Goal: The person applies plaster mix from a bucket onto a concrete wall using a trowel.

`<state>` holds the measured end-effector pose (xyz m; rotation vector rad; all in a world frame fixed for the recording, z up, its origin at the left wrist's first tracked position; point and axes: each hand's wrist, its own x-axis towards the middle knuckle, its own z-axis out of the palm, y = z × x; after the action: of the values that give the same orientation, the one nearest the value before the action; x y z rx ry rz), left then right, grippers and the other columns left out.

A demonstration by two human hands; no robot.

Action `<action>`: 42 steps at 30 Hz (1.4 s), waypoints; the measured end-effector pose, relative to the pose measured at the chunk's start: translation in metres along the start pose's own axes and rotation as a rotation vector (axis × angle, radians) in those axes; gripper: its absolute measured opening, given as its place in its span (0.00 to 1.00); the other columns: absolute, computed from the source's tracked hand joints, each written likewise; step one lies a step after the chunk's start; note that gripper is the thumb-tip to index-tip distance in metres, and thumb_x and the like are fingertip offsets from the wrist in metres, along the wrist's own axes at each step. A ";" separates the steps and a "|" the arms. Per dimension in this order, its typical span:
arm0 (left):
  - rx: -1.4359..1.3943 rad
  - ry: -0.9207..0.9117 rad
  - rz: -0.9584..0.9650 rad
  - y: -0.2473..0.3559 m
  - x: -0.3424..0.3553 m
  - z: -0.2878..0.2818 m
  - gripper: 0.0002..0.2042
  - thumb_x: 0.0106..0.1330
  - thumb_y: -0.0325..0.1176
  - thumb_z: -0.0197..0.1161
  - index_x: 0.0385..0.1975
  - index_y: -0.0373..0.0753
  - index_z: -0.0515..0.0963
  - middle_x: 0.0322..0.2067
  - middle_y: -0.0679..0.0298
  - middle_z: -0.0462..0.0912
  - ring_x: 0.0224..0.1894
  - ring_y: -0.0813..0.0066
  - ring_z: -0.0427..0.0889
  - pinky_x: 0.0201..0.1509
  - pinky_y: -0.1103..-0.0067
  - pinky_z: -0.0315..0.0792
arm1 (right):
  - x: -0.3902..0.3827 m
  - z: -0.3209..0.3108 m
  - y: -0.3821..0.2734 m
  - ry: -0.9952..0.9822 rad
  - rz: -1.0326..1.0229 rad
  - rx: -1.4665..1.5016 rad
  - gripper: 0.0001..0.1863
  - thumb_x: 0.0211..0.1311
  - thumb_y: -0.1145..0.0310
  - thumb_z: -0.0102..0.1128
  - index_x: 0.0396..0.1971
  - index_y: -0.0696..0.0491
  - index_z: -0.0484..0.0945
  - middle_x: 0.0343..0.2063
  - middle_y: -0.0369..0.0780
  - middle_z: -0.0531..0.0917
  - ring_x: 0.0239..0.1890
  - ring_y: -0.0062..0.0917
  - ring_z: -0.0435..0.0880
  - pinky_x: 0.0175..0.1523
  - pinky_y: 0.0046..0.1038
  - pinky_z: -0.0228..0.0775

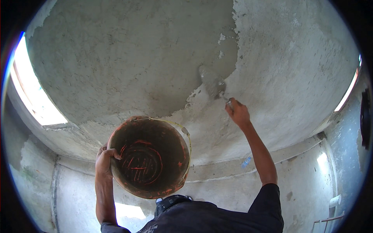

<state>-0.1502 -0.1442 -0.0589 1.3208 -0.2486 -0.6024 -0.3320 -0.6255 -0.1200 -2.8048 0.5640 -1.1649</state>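
My left hand (105,160) grips the left side of a round bucket (179,149), with the thumb over its rim. Dried grey mortar coats the bucket, orange showing through in scratches on its bottom, and its thin handle hangs along the right side. My right hand (238,112) is closed round the handle of a trowel (213,82). The trowel's blade, smeared grey and slightly blurred, lies at or close to the wall along the edge of a darker, wet-looking plaster patch (136,58). Whether the blade touches the wall I cannot tell.
Paler, rough wall (291,66) spreads right of the dark plaster. A bright opening (37,89) is at the left, with a narrower one (347,91) at the far right. A clear plastic bottle (246,162) lies by the wall's foot. A rail (328,220) stands at the lower right.
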 end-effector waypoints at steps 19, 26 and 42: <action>-0.034 0.017 -0.021 0.001 -0.006 0.003 0.29 0.33 0.18 0.48 0.44 0.26 0.73 0.37 0.52 0.80 0.32 0.66 0.81 0.39 0.77 0.77 | 0.060 -0.014 -0.013 0.242 0.084 -0.194 0.18 0.65 0.55 0.52 0.38 0.58 0.70 0.25 0.46 0.79 0.18 0.35 0.80 0.20 0.32 0.72; -0.063 -0.011 -0.001 -0.006 -0.003 0.000 0.29 0.34 0.18 0.47 0.45 0.26 0.72 0.37 0.53 0.80 0.32 0.65 0.80 0.40 0.78 0.76 | -0.009 0.022 -0.013 -0.023 -0.048 -0.070 0.18 0.65 0.55 0.52 0.31 0.58 0.70 0.19 0.45 0.77 0.16 0.34 0.78 0.20 0.32 0.71; 0.014 0.022 -0.016 -0.006 -0.004 0.000 0.24 0.35 0.20 0.48 0.39 0.26 0.75 0.32 0.55 0.81 0.27 0.69 0.79 0.36 0.78 0.76 | 0.031 -0.027 -0.004 -0.112 -0.005 -0.155 0.18 0.62 0.55 0.55 0.35 0.58 0.74 0.18 0.49 0.79 0.22 0.42 0.82 0.26 0.40 0.71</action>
<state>-0.1552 -0.1429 -0.0637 1.3431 -0.2245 -0.6001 -0.3295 -0.6301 -0.0787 -2.9788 0.6665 -0.9977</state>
